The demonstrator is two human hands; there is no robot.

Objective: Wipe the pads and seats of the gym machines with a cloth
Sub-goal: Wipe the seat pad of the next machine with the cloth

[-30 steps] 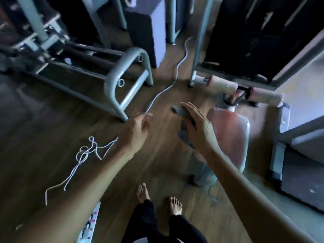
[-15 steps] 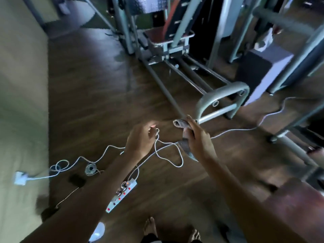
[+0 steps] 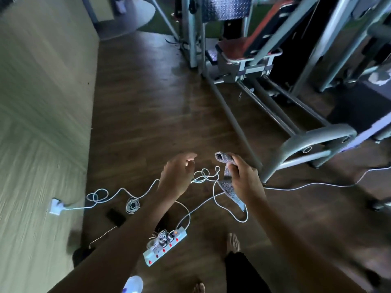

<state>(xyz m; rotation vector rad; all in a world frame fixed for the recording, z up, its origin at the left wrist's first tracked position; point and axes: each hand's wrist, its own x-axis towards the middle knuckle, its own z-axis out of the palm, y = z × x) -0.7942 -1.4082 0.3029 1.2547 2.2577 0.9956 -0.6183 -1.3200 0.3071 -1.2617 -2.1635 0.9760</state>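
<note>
My right hand (image 3: 243,178) grips a grey cloth (image 3: 227,182) in mid-air; one end sticks up past my fingers and the rest hangs below my palm. To its left my left hand (image 3: 175,176) is held out empty, fingers loosely curled and apart. Both hover over the dark wooden floor. Far ahead at the upper right stands a gym machine with a red seat pad (image 3: 234,46) and a slanted red and black back pad (image 3: 266,24). Neither hand touches any machine.
White cables (image 3: 209,176) loop across the floor under my hands and run to a white power strip (image 3: 165,248) near my bare feet (image 3: 232,243). A wall plug (image 3: 55,206) sits on the pale wall at left. Grey machine frame tubes (image 3: 313,142) rise at right.
My view has swung left, away from the pink seat I had my right hand and cloth on. The cloth is now lifted off it and both hands hang over the cabled floor.
</note>
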